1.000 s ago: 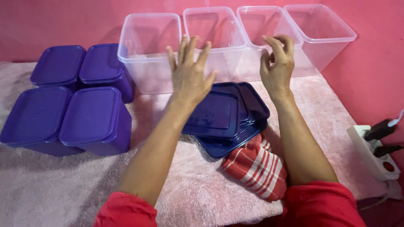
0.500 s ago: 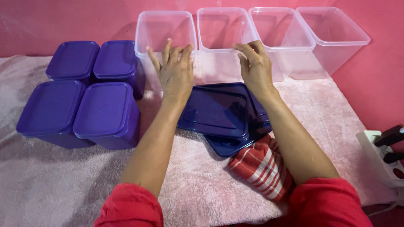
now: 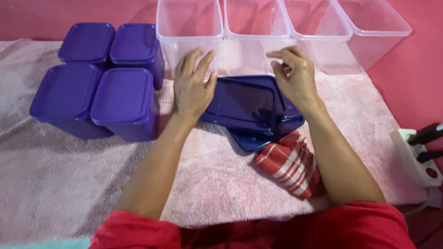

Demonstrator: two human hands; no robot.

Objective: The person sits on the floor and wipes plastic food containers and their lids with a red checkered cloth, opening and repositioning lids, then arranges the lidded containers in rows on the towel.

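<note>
Our left hand (image 3: 191,90) and right hand (image 3: 295,76) sit at the two far corners of the top dark blue flat plastic lid (image 3: 244,103), fingers bent loosely on its edges. The lid lies on a small pile of the same lids, between our hands, its long side running left to right. Both hands are just as near. We cannot see the fingertips under the edge, so we cannot tell if they grip. The clear plastic boxes (image 3: 189,27) behind are cut off at the top.

Dark blue lids (image 3: 244,103), purple boxes (image 3: 122,99), red-and-white striped cloth (image 3: 288,163).
</note>
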